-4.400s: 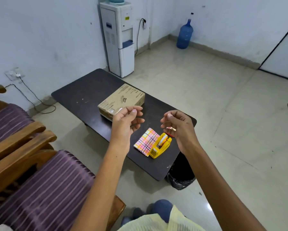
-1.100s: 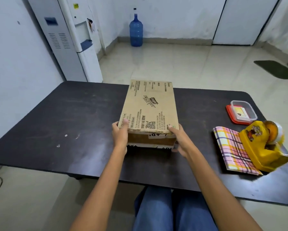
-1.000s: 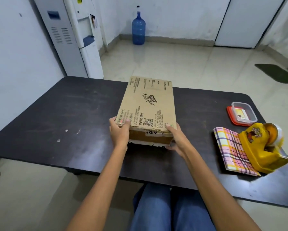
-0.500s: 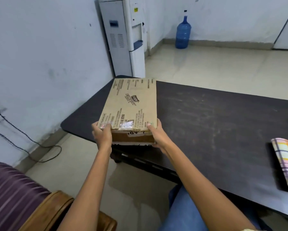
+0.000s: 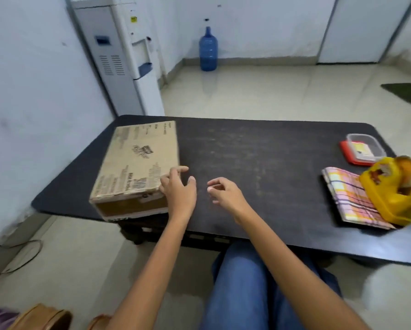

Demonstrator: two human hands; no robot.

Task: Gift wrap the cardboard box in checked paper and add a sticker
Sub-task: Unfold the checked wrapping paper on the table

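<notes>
The printed brown cardboard box (image 5: 137,163) lies flat on the left end of the dark table (image 5: 259,158), by its front edge; the left hand (image 5: 179,191) is at its near right corner, fingers straight and spread; the right hand (image 5: 225,194) hovers beside it, fingers loosely curled, empty; far right, the folded pink-and-yellow checked paper (image 5: 342,196) lies under a yellow tape dispenser (image 5: 390,189).

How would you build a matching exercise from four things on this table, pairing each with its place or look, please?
Things:
1. cardboard box
2. checked paper
3. tape dispenser
4. plastic container

Descriptions:
A. clear over red, far right corner
B. left end of the table
C. folded, partly under another thing
D. yellow, near the right edge

Pairs: 1-B, 2-C, 3-D, 4-A
</notes>
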